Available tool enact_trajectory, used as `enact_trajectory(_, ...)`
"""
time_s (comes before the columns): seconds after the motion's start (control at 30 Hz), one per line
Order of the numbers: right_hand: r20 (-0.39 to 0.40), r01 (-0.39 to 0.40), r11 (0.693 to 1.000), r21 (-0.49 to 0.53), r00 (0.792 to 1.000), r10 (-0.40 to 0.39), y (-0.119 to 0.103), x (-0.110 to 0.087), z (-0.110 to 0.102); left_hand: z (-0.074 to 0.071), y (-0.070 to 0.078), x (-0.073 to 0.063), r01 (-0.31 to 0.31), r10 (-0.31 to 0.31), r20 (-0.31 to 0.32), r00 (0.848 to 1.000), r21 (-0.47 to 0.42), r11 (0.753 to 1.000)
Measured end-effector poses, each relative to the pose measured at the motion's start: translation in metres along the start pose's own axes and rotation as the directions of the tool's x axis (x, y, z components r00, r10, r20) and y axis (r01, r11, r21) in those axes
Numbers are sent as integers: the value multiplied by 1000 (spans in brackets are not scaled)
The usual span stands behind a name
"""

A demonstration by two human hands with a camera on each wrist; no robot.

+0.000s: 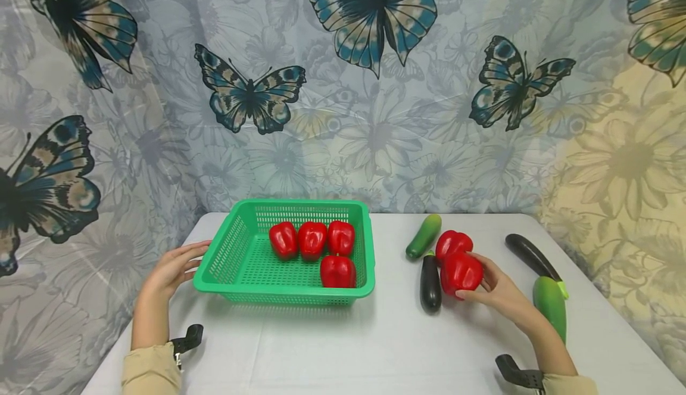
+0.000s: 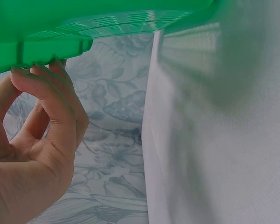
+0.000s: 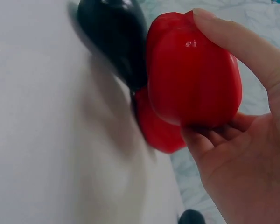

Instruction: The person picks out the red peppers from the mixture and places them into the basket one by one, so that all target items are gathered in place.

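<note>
My right hand (image 1: pixel 495 291) grips a red bell pepper (image 1: pixel 462 272), thumb on one side and fingers on the other. In the right wrist view the held pepper (image 3: pixel 193 70) stands away from the white tabletop. Behind it lies another red bell pepper (image 1: pixel 453 243), partly hidden, and a dark eggplant (image 1: pixel 430 283) lies just left of it. At the left, my left hand (image 1: pixel 172 267) has its fingertips at the side rim of a green basket (image 1: pixel 278 294); its fingers are loosely bent there in the left wrist view. Several red bell peppers (image 1: pixel 312 240) sit in the basket.
A green cucumber-like vegetable (image 1: pixel 424 236) lies behind the eggplant. Along the table's right side are another long eggplant (image 1: pixel 532 257) and a second green vegetable (image 1: pixel 550 308), close to my right forearm. A butterfly-patterned cloth (image 1: pixel 375 145) hangs behind the white table (image 1: pixel 321 347).
</note>
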State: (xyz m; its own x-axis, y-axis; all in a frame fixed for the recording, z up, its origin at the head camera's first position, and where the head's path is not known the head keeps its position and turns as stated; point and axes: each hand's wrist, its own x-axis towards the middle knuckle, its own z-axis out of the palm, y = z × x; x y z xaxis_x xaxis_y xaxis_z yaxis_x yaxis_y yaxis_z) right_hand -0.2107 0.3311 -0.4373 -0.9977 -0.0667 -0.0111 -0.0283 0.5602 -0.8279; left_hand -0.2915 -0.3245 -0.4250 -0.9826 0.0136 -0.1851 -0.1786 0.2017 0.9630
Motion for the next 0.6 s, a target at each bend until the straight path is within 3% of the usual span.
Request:
enact_trajectory(0.37,-40,80,997,20,996,-79,-20,11,-2,1,2,-1,-12,12,-1,1000,16,1000)
enact_trajectory(0.6,-21,104,993,61,994,-103,-31,21,0,0,0,-1,-12,12,-1,1000,29,1000)
